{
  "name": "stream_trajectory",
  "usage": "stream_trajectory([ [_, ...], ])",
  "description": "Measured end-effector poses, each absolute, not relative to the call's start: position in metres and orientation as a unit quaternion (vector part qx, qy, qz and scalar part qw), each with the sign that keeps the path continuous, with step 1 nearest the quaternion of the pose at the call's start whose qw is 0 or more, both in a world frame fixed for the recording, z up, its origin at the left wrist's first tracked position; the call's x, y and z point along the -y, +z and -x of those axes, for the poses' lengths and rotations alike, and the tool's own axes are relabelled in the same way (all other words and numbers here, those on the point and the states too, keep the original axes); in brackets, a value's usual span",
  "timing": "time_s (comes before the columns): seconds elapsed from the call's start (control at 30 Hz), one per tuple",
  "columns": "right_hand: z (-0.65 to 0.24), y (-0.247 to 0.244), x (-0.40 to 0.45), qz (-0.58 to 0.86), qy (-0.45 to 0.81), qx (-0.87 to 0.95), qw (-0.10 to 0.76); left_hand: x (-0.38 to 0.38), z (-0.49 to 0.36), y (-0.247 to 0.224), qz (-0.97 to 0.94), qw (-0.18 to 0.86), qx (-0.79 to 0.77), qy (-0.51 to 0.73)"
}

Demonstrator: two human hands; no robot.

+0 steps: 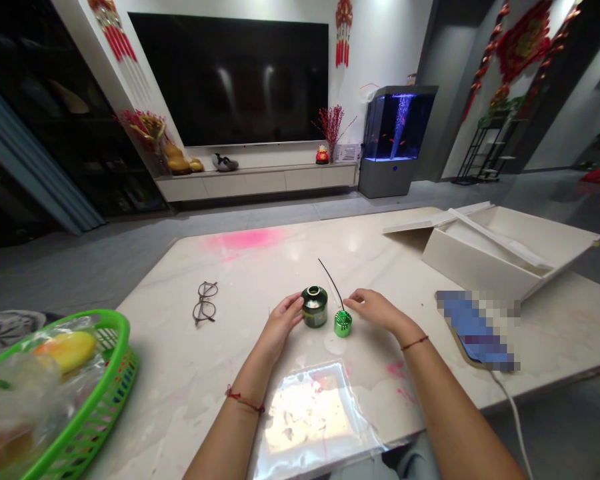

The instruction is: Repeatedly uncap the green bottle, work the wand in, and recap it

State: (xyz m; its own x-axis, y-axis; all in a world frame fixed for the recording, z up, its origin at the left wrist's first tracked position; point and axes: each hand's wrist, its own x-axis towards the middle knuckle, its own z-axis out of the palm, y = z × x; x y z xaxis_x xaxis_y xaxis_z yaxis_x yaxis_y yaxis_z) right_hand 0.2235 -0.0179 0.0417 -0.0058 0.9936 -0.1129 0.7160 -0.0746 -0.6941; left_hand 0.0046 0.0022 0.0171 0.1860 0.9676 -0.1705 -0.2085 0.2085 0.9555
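My left hand (284, 319) is wrapped around the left side of a dark green glass bottle (315, 313), which stands upright on the table with its round mouth uncovered. Just right of the bottle sits a small shiny green cap (343, 327) with a slotted top. A thin, slightly bent black stick (332, 283) rises from the top of the cap and leans to the left. My right hand (375, 309) is beside it, thumb and fingers brought together at the stick's lower end. The exact contact there is too small to see clearly.
Eyeglasses (206, 303) lie to the left, beyond a green basket (115, 360) holding bagged fruit. An open white box (480, 260) and a phone (475, 333) with a cable (513, 407) are to the right. A clear plastic sheet (315, 413) covers the table's near edge.
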Motion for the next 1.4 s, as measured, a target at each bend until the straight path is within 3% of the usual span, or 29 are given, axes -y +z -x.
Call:
stream_trajectory([
  [0.17, -0.217, 0.034, 0.01, 0.734, 0.223, 0.622, 0.156, -0.003, -0.006, 0.018, -0.431, 0.639, -0.444, 0.457],
  [0.47, -0.196, 0.024, -0.001, 0.767, 0.197, 0.572, 0.212, -0.002, -0.007, 0.021, -0.43, 0.635, -0.445, 0.462],
  [1.13, -0.196, 0.019, -0.003, 0.769, 0.143, 0.602, 0.162, -0.001, -0.006, 0.018, -0.436, 0.639, -0.436, 0.46],
  [1.27, -0.198, 0.021, -0.003, 0.77, 0.159, 0.592, 0.179, -0.001, -0.006, 0.018, -0.437, 0.638, -0.437, 0.459],
  [1.4, -0.199, 0.024, -0.006, 0.756, 0.174, 0.575, 0.261, 0.001, -0.006, 0.02, -0.439, 0.634, -0.436, 0.464],
])
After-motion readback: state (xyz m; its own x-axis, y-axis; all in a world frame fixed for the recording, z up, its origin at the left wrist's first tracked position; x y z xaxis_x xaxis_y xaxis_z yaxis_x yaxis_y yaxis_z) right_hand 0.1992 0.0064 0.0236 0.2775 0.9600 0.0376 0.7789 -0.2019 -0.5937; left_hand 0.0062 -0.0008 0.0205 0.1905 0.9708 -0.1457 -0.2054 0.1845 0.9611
